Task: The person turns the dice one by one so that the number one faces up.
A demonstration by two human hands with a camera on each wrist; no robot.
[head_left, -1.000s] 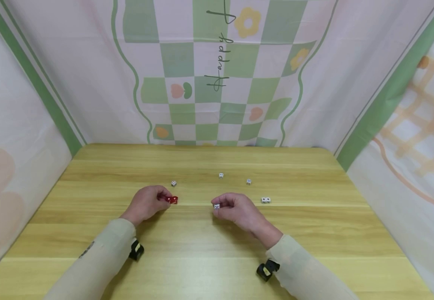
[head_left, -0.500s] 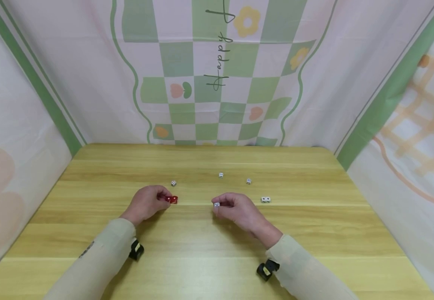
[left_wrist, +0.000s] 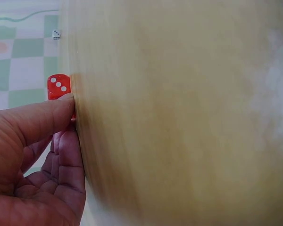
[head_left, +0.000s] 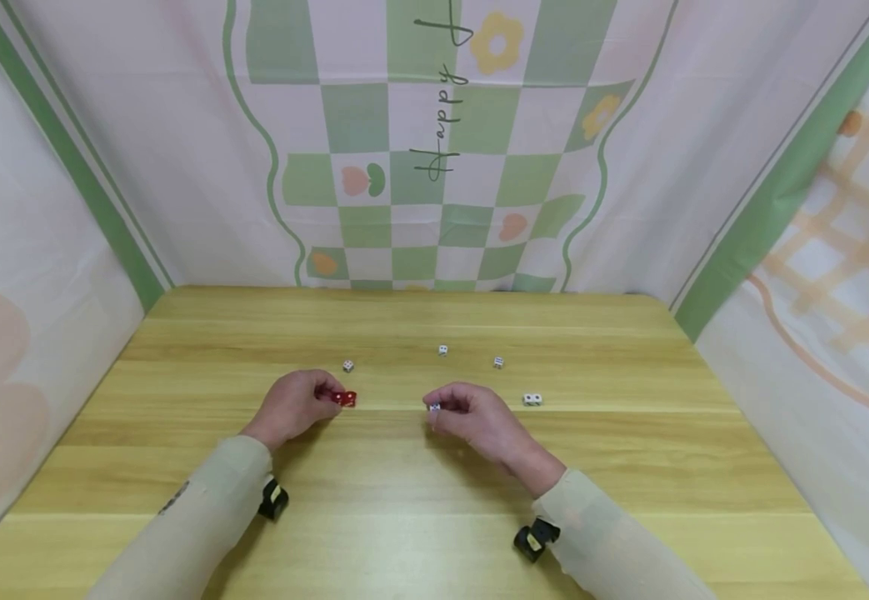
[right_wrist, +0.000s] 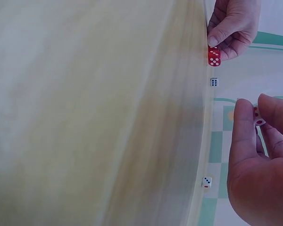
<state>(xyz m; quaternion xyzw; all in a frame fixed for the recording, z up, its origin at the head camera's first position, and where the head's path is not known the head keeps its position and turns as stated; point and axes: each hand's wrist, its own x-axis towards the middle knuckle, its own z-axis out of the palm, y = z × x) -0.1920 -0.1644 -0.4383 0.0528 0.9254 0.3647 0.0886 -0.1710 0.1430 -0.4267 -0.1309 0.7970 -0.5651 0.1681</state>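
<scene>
Pinching a white cubic die in the right hand above the yellow wooden counter, red cubic dice in the left hand; likely light, hard, slick: grip by opposite faces.

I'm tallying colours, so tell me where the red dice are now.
In the head view, the left hand pinches the red dice left of centre, with a white die just beyond them on the table.

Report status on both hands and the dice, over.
Left hand pinching red dice on table. Right hand holding white die above table. Other white dice nearby.
</scene>
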